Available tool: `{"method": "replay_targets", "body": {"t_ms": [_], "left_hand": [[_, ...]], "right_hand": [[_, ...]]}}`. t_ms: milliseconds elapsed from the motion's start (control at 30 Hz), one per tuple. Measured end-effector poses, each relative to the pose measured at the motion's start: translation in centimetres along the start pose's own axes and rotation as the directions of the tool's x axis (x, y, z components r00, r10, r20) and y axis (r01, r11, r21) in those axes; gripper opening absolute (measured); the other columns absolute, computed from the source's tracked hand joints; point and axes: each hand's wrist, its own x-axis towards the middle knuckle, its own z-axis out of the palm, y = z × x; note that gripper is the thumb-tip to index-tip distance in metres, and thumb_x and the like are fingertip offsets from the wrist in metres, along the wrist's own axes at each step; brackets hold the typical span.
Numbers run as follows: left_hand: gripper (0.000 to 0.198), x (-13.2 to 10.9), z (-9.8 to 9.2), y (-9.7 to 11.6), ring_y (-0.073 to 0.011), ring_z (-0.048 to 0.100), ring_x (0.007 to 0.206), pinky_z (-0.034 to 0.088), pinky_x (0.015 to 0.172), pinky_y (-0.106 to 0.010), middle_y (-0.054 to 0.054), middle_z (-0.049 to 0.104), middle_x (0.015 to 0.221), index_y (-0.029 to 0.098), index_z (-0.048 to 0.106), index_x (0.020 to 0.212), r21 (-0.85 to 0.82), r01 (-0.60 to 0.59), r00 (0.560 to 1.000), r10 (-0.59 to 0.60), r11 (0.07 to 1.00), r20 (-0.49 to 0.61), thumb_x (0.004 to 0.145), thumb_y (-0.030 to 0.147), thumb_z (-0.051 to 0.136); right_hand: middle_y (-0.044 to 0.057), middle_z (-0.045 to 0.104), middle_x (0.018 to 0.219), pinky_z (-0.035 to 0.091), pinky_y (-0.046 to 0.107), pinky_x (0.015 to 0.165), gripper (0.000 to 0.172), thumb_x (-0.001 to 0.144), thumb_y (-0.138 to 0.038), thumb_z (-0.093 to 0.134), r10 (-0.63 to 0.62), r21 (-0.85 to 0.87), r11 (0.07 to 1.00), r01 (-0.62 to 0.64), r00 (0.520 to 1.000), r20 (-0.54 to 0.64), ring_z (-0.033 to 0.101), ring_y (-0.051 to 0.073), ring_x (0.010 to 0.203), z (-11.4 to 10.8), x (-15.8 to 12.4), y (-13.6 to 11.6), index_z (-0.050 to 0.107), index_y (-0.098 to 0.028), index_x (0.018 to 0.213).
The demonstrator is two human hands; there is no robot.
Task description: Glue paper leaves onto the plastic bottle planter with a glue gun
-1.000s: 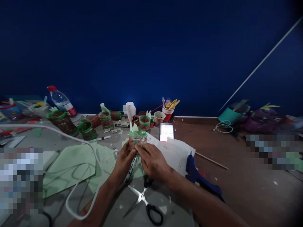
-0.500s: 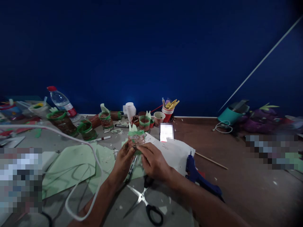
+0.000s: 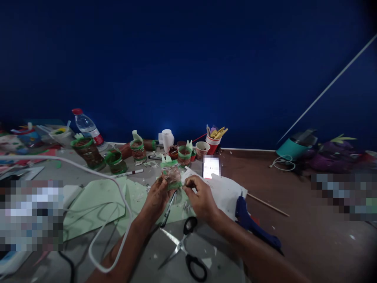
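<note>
My left hand (image 3: 156,198) is closed around a small brown-painted cup (image 3: 173,176) with green bands at top and bottom. Pale green pointed paper pieces stand up from its rim. Just right of the cup, my right hand (image 3: 202,196) has its thumb and fingers pinched together, apart from the cup; whatever may be between them is too small to make out. Below the hands lie open scissors (image 3: 180,246) with black handles. A dark pen (image 3: 169,209) rests under the left hand, on pale green paper (image 3: 97,206).
Similar brown and green cups (image 3: 184,155) stand behind, near a water bottle (image 3: 88,127) and a red cup of yellow tools (image 3: 212,144). A lit phone (image 3: 211,167) stands beyond my right hand. To the right lie a blue glue gun (image 3: 255,224) and a wooden stick (image 3: 268,204). A white cable (image 3: 125,200) loops at left.
My right hand has drawn away from the cup to the right, its fingers still pinched. The left hand keeps the cup, now tilted slightly. The whole view has shifted a little.
</note>
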Motion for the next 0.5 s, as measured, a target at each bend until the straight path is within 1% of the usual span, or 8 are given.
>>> {"method": "replay_targets", "body": {"t_ms": [67, 133, 233, 333, 500], "left_hand": [[0.037, 0.1, 0.0, 0.1, -0.0251, 0.059, 0.118, 0.043, 0.104, -0.040, -0.008, 0.066, 0.123, 0.020, 0.066, 0.109, -0.002, 0.008, 1.000, -0.008, 1.000, -0.007, 0.078, 0.038, 0.075], [0.038, 0.1, 0.1, 0.2, -0.0252, 0.060, 0.117, 0.044, 0.103, -0.040, -0.008, 0.067, 0.121, 0.019, 0.067, 0.108, 0.002, 0.000, 1.000, 0.000, 1.000, 0.007, 0.077, 0.039, 0.075], [0.037, 0.1, 0.2, 0.4, -0.0241, 0.061, 0.114, 0.047, 0.101, -0.038, -0.008, 0.068, 0.119, 0.019, 0.067, 0.109, 0.010, -0.025, 1.000, 0.025, 1.000, 0.011, 0.078, 0.039, 0.074], [0.034, 0.3, 0.0, 0.7, -0.0226, 0.062, 0.113, 0.048, 0.099, -0.036, -0.007, 0.068, 0.120, 0.020, 0.068, 0.108, 0.002, -0.039, 0.999, 0.039, 0.999, -0.015, 0.079, 0.037, 0.073], [0.031, 0.5, -0.4, 1.2, -0.0234, 0.060, 0.115, 0.050, 0.098, -0.038, -0.007, 0.066, 0.124, 0.019, 0.067, 0.106, 0.008, -0.143, 0.988, 0.143, 0.990, -0.066, 0.082, 0.039, 0.070]], "right_hand": [[-0.002, 0.056, 0.067, 0.040, 0.025, 0.058, 0.006, 0.078, -0.022, 0.056, 0.082, 0.031, 0.996, -0.083, 0.996, 0.022, 0.050, 0.014, 0.061, 0.0, 0.2, 0.1, 0.053, -0.020, 0.073], [-0.004, 0.055, 0.065, 0.038, 0.024, 0.055, 0.006, 0.077, -0.024, 0.058, 0.122, 0.051, 0.991, -0.125, 0.991, 0.051, 0.048, 0.013, 0.058, 0.0, 0.5, 0.0, 0.055, -0.020, 0.073], [-0.004, 0.055, 0.064, 0.037, 0.024, 0.055, 0.008, 0.076, -0.025, 0.059, 0.120, 0.044, 0.991, -0.125, 0.988, 0.098, 0.048, 0.013, 0.058, -0.5, 0.9, -0.4, 0.056, -0.020, 0.072], [-0.004, 0.055, 0.063, 0.036, 0.023, 0.056, 0.012, 0.077, -0.028, 0.061, 0.109, 0.005, 0.994, -0.110, 0.987, 0.118, 0.048, 0.012, 0.059, -1.5, 1.1, -1.0, 0.056, -0.019, 0.070], [-0.004, 0.043, 0.052, 0.030, 0.023, 0.051, 0.036, 0.086, -0.039, 0.049, 0.167, -0.129, 0.981, -0.147, 0.974, 0.156, 0.041, 0.011, 0.052, -3.2, 0.6, -0.9, 0.047, -0.020, 0.056]]}}
